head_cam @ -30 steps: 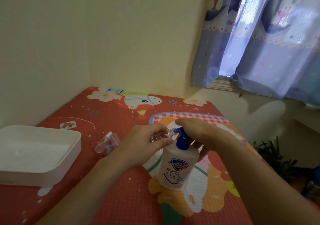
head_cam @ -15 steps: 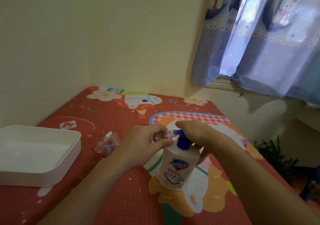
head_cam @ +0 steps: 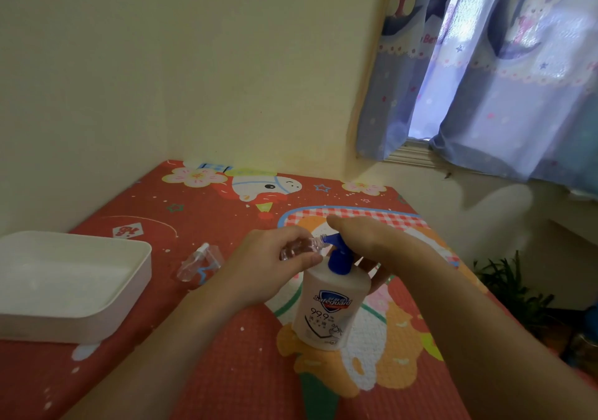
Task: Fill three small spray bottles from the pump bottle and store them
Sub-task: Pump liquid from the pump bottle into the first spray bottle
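Observation:
A white pump bottle [head_cam: 328,309] with a blue pump [head_cam: 338,259] stands upright on the red patterned mat. My left hand [head_cam: 265,267] grips a small clear spray bottle [head_cam: 299,248], tilted on its side with its open neck at the blue nozzle. My right hand [head_cam: 365,241] lies over the pump head, palm down, with fingers reaching down behind the bottle. Another small clear spray bottle [head_cam: 197,262] lies on the mat to the left, beside the tray.
A white rectangular tray [head_cam: 81,319] sits at the left of the mat [head_cam: 226,371]. Cream walls close the far side and left. Blue curtains [head_cam: 501,80] hang at the right, and a green plant [head_cam: 514,290] stands below the mat's right edge.
My right hand has sunk slightly on the pump head. The left hand keeps the small bottle at the nozzle. The camera shifted a little.

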`<state>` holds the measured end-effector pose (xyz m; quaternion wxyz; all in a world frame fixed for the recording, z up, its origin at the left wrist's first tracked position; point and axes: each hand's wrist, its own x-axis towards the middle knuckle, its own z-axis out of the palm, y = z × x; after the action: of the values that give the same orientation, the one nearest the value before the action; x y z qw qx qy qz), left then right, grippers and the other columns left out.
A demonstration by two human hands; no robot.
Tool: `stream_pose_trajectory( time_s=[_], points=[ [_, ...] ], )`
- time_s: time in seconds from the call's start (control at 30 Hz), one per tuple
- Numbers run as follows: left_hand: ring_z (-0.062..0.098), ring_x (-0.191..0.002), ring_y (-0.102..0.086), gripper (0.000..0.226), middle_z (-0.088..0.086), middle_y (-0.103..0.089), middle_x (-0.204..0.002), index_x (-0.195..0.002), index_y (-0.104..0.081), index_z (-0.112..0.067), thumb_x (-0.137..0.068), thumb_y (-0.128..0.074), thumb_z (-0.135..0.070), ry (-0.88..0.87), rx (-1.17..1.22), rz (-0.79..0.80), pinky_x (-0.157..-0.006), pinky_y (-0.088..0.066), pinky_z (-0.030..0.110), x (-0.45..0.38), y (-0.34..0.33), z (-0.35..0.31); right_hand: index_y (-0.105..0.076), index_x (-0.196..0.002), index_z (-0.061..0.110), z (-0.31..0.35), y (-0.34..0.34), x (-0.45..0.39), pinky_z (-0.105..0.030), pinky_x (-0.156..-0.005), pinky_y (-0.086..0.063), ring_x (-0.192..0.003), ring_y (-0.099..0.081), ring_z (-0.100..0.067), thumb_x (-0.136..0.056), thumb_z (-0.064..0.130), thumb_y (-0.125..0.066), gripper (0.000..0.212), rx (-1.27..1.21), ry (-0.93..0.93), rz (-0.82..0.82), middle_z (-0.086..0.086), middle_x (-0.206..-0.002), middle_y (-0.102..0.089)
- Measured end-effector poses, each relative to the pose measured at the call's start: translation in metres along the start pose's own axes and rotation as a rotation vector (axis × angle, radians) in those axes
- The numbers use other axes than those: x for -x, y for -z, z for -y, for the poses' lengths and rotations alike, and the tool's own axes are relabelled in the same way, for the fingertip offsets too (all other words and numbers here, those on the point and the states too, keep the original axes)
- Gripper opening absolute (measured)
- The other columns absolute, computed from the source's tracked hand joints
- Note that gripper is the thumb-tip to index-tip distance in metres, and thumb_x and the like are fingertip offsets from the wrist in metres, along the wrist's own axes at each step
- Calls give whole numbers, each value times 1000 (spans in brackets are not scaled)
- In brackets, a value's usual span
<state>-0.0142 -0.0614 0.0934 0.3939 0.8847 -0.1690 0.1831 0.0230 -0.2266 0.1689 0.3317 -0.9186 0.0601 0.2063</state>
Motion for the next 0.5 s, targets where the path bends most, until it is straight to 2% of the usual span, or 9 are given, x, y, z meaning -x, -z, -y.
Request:
stream_pose_trajectory(
  time_s=[0.1, 0.2, 0.27, 0.37, 0.43, 0.5],
  points=[
    [7, -77, -61, 22, -12, -68, -85, -104, -69, -29, -89, -65, -45, -1, 3, 1, -69, -51, 33, -2, 3, -1, -50, -130, 13, 4, 9, 5, -56, -88, -52, -110, -59, -39, -86, 79, -19, 85, 28, -32, 105, -17, -127, -57],
    [5, -77, -62, 21, -13, -68, -84, -103, -69, -30, -89, -66, -45, -8, 7, 17, -69, -51, 31, -4, 4, -3, -46, -131, 14, 3, 11, 5, -57, -86, -53, -112, -58, -42, -81, 84, -21, 89, -6, -50, 134, -18, -131, -54],
    [4, -78, -61, 21, -13, -67, -84, -104, -69, -30, -89, -66, -45, -10, 10, 19, -68, -49, 28, -4, 5, -5, -50, -124, 14, 0, 9, 2, -55, -82, -55, -103, -62, -41, -84, 79, -27, 80, -18, -46, 121, -17, -123, -58],
    [3, -78, -61, 24, -11, -68, -85, -105, -70, -28, -88, -67, -45, -8, 2, 8, -68, -48, 25, -4, 5, -3, -54, -114, 14, -1, 3, 0, -53, -84, -55, -96, -65, -37, -93, 58, -36, 52, -1, -23, 53, -15, -110, -62],
    [1, -82, -62, 25, -12, -70, -90, -107, -71, -27, -88, -68, -44, -3, 8, 17, -70, -49, 22, -3, 4, -1, -54, -100, 15, -1, -1, 2, -53, -85, -55, -96, -64, -39, -97, 42, -37, 32, 10, 10, 12, -16, -108, -61],
    [0, -84, -62, 26, -12, -71, -92, -107, -71, -26, -88, -68, -43, -4, 20, 10, -71, -49, 21, -1, 2, 1, -50, -86, 15, 0, -5, 5, -53, -86, -55, -101, -63, -42, -100, 29, -37, 23, 3, 18, -23, -20, -111, -59]
  ],
)
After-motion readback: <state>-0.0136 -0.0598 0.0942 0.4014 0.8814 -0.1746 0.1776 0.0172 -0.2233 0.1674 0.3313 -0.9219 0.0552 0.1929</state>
